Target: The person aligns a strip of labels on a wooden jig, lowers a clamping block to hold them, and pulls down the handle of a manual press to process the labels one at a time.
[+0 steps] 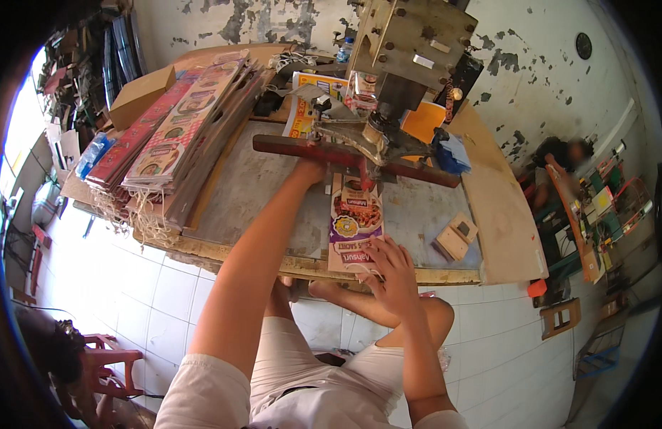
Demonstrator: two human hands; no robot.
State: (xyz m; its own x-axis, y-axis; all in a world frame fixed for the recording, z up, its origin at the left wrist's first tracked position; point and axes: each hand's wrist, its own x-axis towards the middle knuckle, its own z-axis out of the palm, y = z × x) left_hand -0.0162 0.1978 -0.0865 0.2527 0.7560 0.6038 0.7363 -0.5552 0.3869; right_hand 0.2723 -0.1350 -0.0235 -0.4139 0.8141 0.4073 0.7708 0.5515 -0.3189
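Observation:
A long printed cardboard strip (354, 227), with food pictures on purple and cream, lies under a heavy metal press (402, 93). Its far end passes beneath the press's red crossbar (409, 174). At the strip's near right corner is my right hand (393, 270), fingers over the printed face and thumb by the near edge, holding it. My left arm stretches forward to the crossbar. The left hand (311, 171) is just below the bar, left of the strip's far end; its fingers are mostly hidden behind the bar.
Stacks of similar printed strips (184, 129) with strings fill the table's left, beside a cardboard box (141, 96). A small wooden block (456, 237) sits on the right. Behind the press are orange paper (424, 121) and a bottle (345, 50). Another person (559, 157) is at far right.

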